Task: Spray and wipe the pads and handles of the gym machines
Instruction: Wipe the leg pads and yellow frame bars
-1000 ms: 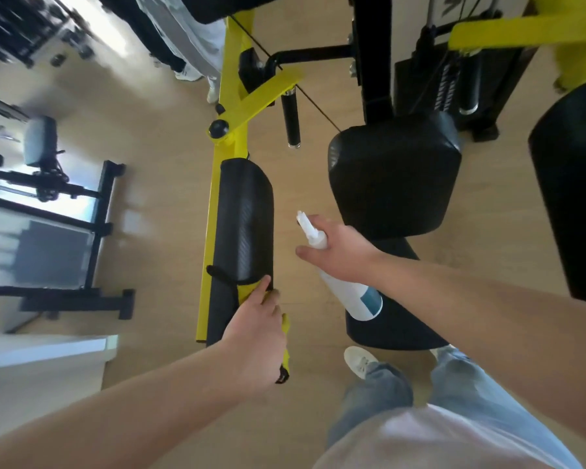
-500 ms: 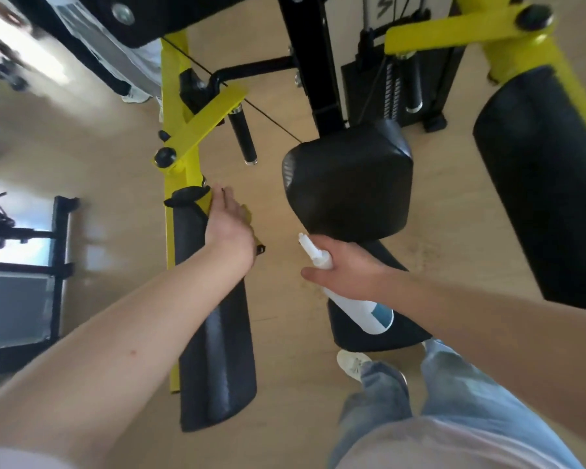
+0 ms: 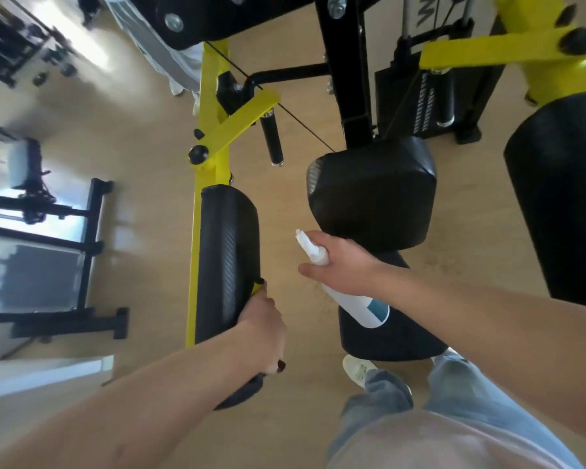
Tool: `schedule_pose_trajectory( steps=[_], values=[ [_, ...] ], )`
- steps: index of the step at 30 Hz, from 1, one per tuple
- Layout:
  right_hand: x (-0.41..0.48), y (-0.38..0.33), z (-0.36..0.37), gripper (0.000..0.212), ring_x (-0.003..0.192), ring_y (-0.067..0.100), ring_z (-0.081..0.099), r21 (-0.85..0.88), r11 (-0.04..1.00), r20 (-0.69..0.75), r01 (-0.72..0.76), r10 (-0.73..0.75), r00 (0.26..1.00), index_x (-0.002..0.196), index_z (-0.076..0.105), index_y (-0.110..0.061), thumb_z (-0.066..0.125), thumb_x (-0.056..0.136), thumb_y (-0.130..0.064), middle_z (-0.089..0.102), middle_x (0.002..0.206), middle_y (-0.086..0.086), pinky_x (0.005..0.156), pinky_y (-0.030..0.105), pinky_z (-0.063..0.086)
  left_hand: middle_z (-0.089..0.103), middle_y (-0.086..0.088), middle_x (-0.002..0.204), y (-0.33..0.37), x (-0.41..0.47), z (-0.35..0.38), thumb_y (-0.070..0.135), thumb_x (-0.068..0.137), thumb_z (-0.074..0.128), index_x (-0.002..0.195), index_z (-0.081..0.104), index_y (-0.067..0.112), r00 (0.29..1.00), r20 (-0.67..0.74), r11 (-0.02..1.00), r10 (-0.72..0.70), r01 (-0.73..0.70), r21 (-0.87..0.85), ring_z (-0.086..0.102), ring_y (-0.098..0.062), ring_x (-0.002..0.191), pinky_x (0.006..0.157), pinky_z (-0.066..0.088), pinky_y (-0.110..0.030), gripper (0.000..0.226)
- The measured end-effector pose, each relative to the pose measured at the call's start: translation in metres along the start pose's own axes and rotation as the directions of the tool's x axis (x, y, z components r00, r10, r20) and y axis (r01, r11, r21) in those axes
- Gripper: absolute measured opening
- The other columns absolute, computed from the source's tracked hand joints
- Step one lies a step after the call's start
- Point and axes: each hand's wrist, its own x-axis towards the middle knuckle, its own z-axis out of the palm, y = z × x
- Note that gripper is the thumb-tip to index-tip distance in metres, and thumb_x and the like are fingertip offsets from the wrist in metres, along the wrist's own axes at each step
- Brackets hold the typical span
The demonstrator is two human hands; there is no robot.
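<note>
In the head view, the left hand [image 3: 263,330] is pressing a yellow cloth [image 3: 258,286] against the right edge of the long arm pad [image 3: 229,252]. Its fingers are curling over the cloth, and only a sliver of it is showing. The right hand [image 3: 340,262] is gripping the spray bottle [image 3: 359,304] just beside that pad, nozzle pointing up and away, in front of the seat pad [image 3: 372,194].

The wiping step seems to be running on this 1 pad. Next, the cloth probably needs drawing along the rest of the pad's length. After that, the bottle needs aiming at the black handle [image 3: 272,140] or the seat pad.
</note>
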Motion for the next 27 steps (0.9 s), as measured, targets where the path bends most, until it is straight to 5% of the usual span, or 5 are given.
schedule_pose_trajectory(
  steps=[6, 11, 16, 21, 27],
  values=[
    [0.013, -0.012, 0.002, 0.062, 0.096, 0.011, 0.064, -0.006, 0.998, 0.075, 0.059, -0.058, 0.995, 0.153, 0.041, -0.039, 0.068, 0.097, -0.046, 0.064, 0.102, -0.014, 0.084, 0.034, 0.056, 0.065, -0.003, 0.087, -0.001, -0.012, 0.015, 0.052, 0.088, 0.059, 0.078, 0.064, 0.02, 0.985, -0.165, 0.98, 0.045, -0.076, -0.183, 0.058, -0.025, 0.087, 0.104, 0.038, -0.044, 0.034],
    [0.021, -0.015, 0.001, 0.067, 0.101, 0.012, 0.064, -0.021, 0.997, 0.124, 0.079, -0.076, 0.989, 0.155, 0.039, -0.039, 0.068, 0.096, -0.047, 0.065, 0.113, -0.01, 0.087, 0.033, 0.056, 0.049, -0.012, 0.15, -0.006, -0.028, 0.035, 0.053, 0.094, 0.05, 0.138, 0.06, 0.018, 0.907, -0.339, 0.951, -0.249, 0.163, -0.261, 0.025, -0.036, 0.148, 0.122, -0.007, -0.06, 0.057],
    [0.028, -0.017, 0.004, 0.068, 0.114, 0.017, 0.063, -0.048, 0.993, 0.147, 0.111, -0.103, 0.984, 0.157, 0.038, -0.037, 0.07, 0.097, -0.043, 0.065, 0.129, -0.007, 0.098, 0.039, 0.055, -0.002, -0.015, 0.171, -0.034, -0.025, 0.02, 0.056, 0.098, 0.044, 0.155, 0.039, 0.03, 0.754, -0.383, 0.827, -0.535, 0.373, -0.421, -0.018, -0.04, 0.154, 0.118, -0.019, -0.063, 0.062],
    [0.031, -0.014, 0.006, 0.064, 0.111, 0.014, 0.061, -0.048, 0.992, 0.177, 0.119, -0.108, 0.978, 0.155, 0.041, -0.037, 0.069, 0.097, -0.042, 0.063, 0.124, -0.008, 0.085, 0.029, 0.047, 0.02, -0.009, 0.169, -0.017, -0.038, 0.036, 0.057, 0.098, 0.038, 0.146, 0.052, 0.03, 0.756, -0.437, 0.845, -0.487, 0.281, -0.455, -0.007, -0.038, 0.156, 0.12, -0.009, -0.064, 0.057],
    [0.032, -0.021, 0.025, 0.062, 0.112, 0.02, 0.061, -0.084, 0.983, 0.274, 0.166, -0.138, 0.952, 0.152, 0.04, -0.041, 0.067, 0.097, -0.046, 0.063, 0.126, -0.006, 0.093, 0.04, 0.053, 0.027, -0.012, 0.166, 0.031, -0.05, 0.052, 0.051, 0.1, 0.045, 0.139, 0.061, 0.023, 0.818, -0.393, 0.88, -0.421, 0.263, -0.395, -0.006, -0.04, 0.156, 0.113, -0.026, -0.067, 0.051]
  ],
)
